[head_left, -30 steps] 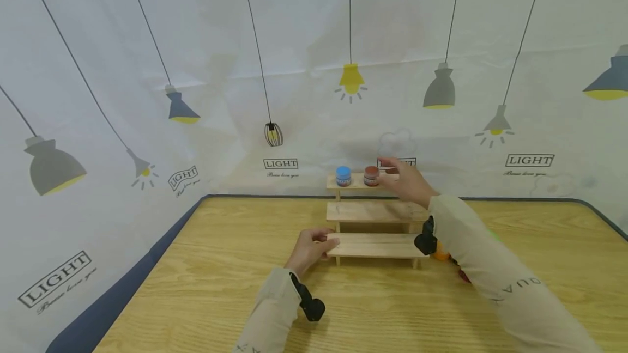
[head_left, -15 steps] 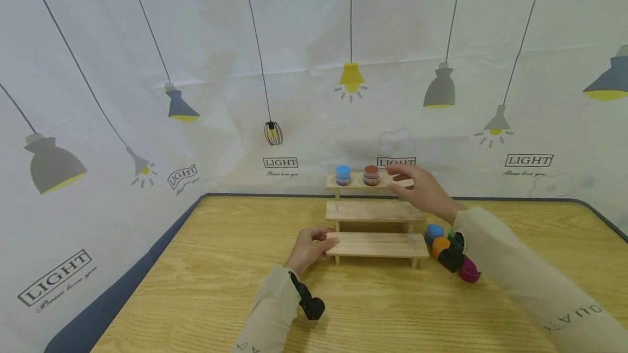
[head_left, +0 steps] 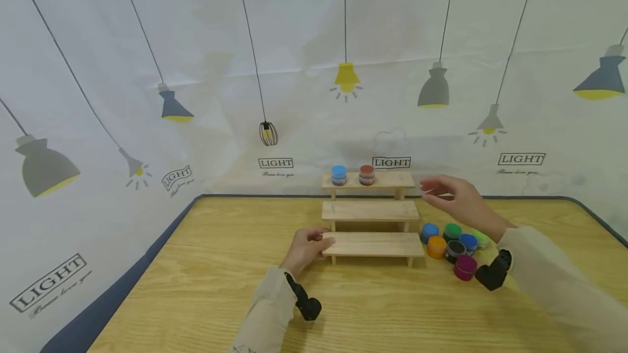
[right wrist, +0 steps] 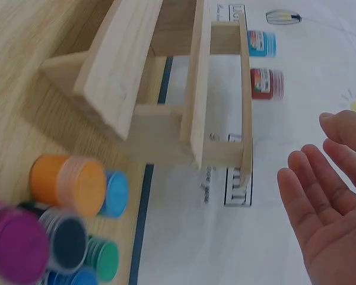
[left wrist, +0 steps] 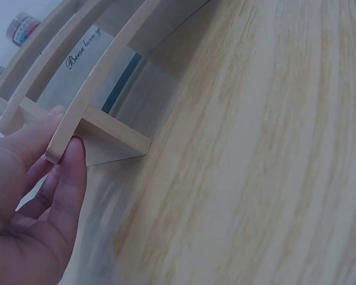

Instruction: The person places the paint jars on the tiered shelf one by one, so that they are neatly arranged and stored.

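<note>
- On the counter [head_left: 245, 298] we see the wooden rack [head_left: 370, 210]; at its eight o'clock our left hand [head_left: 301, 250], nearly closed, pinches the lowest shelf [head_left: 375, 244].
- Our right hand [head_left: 458, 199], empty, fingers loosely curved, hangs at the rack's three o'clock.
- The top shelf [head_left: 394, 180] bears a light blue jar [head_left: 339, 175], a red-brown jar [head_left: 367, 175] near its three o'clock.
- We see an orange jar [head_left: 436, 247], a purple jar [head_left: 465, 267] and others at the rack's four o'clock.

Left fingers [left wrist: 70, 187] tight; right fingers [right wrist: 298, 200] loose
</note>
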### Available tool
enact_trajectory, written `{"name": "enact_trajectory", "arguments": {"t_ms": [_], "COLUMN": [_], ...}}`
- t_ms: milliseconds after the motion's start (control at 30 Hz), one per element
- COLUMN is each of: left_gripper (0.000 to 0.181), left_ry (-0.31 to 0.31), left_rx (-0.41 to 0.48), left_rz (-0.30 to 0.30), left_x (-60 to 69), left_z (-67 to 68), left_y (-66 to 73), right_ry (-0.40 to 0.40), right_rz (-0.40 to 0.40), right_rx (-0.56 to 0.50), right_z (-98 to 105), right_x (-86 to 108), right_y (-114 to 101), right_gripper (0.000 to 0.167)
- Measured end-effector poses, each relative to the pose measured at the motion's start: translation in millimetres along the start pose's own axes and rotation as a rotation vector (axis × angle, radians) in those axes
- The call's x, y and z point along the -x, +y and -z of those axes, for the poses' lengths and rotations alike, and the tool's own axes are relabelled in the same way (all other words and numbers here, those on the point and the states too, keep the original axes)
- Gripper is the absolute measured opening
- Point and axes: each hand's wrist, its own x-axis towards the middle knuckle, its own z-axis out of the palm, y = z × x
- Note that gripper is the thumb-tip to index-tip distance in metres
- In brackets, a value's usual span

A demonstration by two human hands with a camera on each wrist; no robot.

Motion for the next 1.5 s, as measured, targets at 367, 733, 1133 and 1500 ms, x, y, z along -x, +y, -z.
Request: {"name": "enact_trajectory", "arguments": {"t_ms": [367,733,1133,1500], "left_gripper": [0.038,0.036,0.035,0.035], "left_ry": [0.021,0.020,0.030,0.029], "left_rx": [-0.008,-0.012,-0.012,-0.008], "left_rz": [0.022,0.018,0.028,0.023], "left_x": [-0.5,0.6,-1.3,-1.1], "left_z": [2.6,0.2,0.9,1.1], "left_y": [1.8,1.2,-0.9,-2.0], "right_ry": [0.061,0.090,0.098,-0.064], "right_rz": [-0.057,-0.210,-0.280,-0.348], "right_rx": [0.052,0.108,0.164,-0.015], "right_z": [17.3,25.6,16.9,17.9], "right_x": [35.7,67.8,86.5,89.7], "right_y": [32.0,85.5,180.7,117.1], "right_gripper": [0.029,0.038,0.048,0.053]}}
